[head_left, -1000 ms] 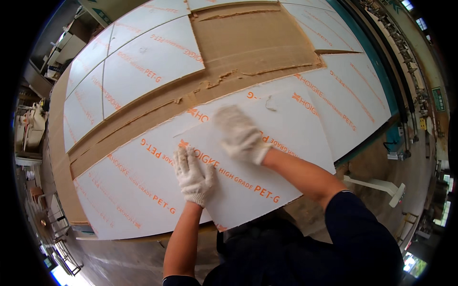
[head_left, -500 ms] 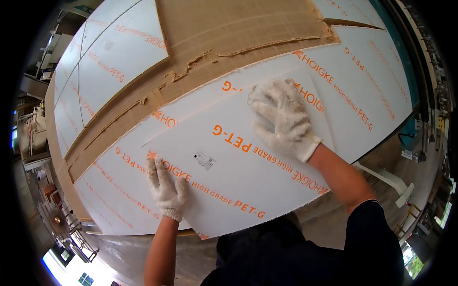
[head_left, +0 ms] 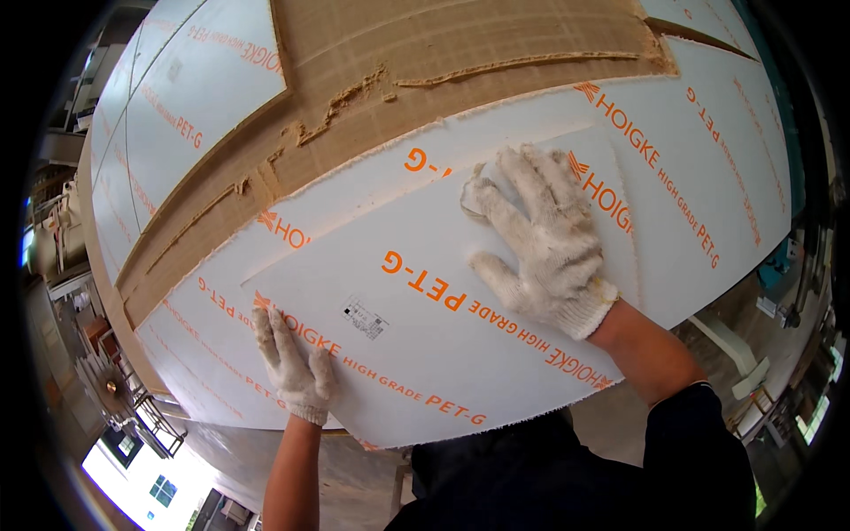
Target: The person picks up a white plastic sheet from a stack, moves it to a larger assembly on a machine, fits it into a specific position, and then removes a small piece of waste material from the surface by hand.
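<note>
A white film-covered panel [head_left: 416, 354] with orange print and a small printed label lies on top of a larger panel of the same kind. My left hand [head_left: 297, 367], in a white knitted glove, rests along its left edge with fingers stretched out. Over on the panel's right half, my right hand [head_left: 549, 239], gloved the same way, presses down flat with its fingers spread. A small pale patch sits at one of its fingertips; whether it is glove or a separate thing I cannot make out.
Under the panels is a brown board [head_left: 390, 53] with ridges of sawdust [head_left: 341, 104]. More white film-covered panels [head_left: 199, 88] lie at the far left. A machine rail [head_left: 810, 168] runs along the right side, and a pale metal arm [head_left: 730, 354] juts out below it.
My right hand's fingers have straightened and spread from a more curled pose. My left hand stays at the panel's left edge. The whole view has shifted slightly.
</note>
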Action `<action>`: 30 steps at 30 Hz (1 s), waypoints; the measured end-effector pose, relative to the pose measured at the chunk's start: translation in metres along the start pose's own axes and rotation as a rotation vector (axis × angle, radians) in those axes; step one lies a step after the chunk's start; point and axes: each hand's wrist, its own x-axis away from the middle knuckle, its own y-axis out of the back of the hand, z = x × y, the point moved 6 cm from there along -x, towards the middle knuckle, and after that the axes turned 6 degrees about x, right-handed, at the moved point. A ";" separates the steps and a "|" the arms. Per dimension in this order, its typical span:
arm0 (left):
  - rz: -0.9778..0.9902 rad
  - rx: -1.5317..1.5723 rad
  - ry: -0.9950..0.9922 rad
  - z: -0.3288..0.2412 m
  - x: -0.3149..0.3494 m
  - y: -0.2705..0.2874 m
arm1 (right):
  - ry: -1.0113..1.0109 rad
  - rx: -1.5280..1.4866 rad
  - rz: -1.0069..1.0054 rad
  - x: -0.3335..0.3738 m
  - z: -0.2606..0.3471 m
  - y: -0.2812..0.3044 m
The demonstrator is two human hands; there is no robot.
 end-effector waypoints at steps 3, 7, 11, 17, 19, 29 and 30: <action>0.010 0.000 0.033 0.003 0.001 0.001 | -0.028 0.030 0.051 -0.002 0.002 -0.004; 0.000 -0.050 0.013 0.006 0.005 0.005 | 0.054 0.002 0.008 0.003 0.008 0.003; -0.048 -0.026 0.000 0.006 0.006 0.001 | 0.133 -0.083 -0.175 0.027 0.006 0.001; -0.163 -0.163 -0.093 -0.013 0.011 0.015 | 0.056 -0.636 0.015 0.065 0.098 -0.011; -0.211 -0.232 -0.128 -0.032 0.008 0.022 | 0.042 -0.740 0.074 0.065 0.131 -0.007; -0.113 1.233 0.541 -0.087 -0.004 0.026 | -0.256 -1.646 0.432 0.077 0.215 -0.040; -0.132 1.089 0.471 -0.080 -0.006 0.028 | -0.243 -1.665 0.464 0.078 0.220 -0.043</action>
